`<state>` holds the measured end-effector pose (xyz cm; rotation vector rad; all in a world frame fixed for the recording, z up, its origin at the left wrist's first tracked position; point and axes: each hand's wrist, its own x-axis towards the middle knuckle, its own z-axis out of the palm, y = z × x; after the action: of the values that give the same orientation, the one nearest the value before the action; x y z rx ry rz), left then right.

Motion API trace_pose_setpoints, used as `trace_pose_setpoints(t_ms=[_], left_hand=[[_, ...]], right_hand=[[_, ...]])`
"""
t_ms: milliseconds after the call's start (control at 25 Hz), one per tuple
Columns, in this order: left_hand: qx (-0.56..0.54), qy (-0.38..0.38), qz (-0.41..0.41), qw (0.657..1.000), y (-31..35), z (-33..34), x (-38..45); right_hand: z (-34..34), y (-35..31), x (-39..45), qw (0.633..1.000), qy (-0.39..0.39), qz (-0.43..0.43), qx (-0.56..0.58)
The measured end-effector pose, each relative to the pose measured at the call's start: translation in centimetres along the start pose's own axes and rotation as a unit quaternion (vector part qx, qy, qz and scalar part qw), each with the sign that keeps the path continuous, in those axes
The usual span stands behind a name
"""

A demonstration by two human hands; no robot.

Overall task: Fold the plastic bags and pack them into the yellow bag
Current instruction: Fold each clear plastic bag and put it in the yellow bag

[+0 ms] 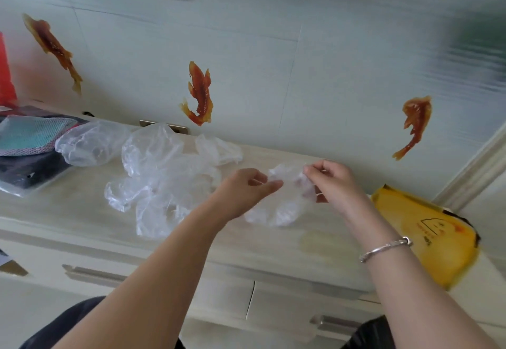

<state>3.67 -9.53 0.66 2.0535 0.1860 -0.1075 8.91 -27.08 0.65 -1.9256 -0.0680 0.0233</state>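
Drawer fronts [164, 274] sit nearest, under the pale cabinet top [82, 211]. Above it, both hands hold one clear plastic bag [279, 209]: left hand [246, 190] pinching its edge, right hand [331, 181] with fingers curled, pinching the other side. The yellow bag [427, 242] lies at the right edge; loose bags [164, 173] lie left, fish stickers [200, 94] on the wall behind.

One clear bag [279, 206] is held up, crumpled. More clear bags [161, 173] lie in a heap left. The yellow bag [427, 236] lies flat, right.
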Motion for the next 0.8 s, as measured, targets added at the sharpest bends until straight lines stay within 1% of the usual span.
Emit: trace_pose_setpoints(t_ms=[80, 120, 280, 360, 400, 480, 600, 640, 720, 800], left_hand=[[-0.106, -0.014, -0.005, 0.994, 1.3, 0.3, -0.1], [-0.141, -0.029, -0.014, 0.99, 1.8, 0.4, -0.2], [-0.189, -0.115, -0.037, 0.974, 3.5, 1.7, -0.4], [-0.211, -0.144, -0.042, 0.966, 4.1, 2.4, -0.5], [-0.225, -0.145, -0.041, 0.963, 4.4, 2.9, -0.4], [-0.269, -0.118, -0.037, 0.955, 4.6, 3.1, -0.2], [-0.321, -0.088, -0.028, 0.942, 5.0, 3.2, 0.4], [-0.328, -0.089, -0.022, 0.94, 5.1, 3.2, 0.5], [-0.337, -0.091, -0.012, 0.937, 5.5, 3.3, 0.6], [-0.356, -0.091, -0.021, 0.93, 5.6, 3.3, 0.8]], right_hand=[[-1.1, 0.0, -0.3, 0.999, 0.023, 0.013, 0.031], [-1.6, -0.1, -0.4, 0.998, 0.034, 0.02, 0.046], [-3.8, -0.3, -1.7, 0.995, 0.048, 0.029, 0.087], [-4.3, -0.4, -2.2, 0.991, 0.05, 0.031, 0.119], [-4.6, -0.3, -2.3, 0.988, 0.054, 0.033, 0.139], [-4.2, -0.4, -2.4, 0.984, 0.047, 0.045, 0.165], [-3.8, 0.2, -2.3, 0.99, -0.009, 0.089, 0.11], [-3.6, 0.4, -2.3, 0.987, -0.03, 0.112, 0.114], [-3.4, 0.7, -2.3, 0.975, -0.048, 0.149, 0.156], [-3.3, 0.8, -2.1, 0.965, -0.036, 0.15, 0.213]])
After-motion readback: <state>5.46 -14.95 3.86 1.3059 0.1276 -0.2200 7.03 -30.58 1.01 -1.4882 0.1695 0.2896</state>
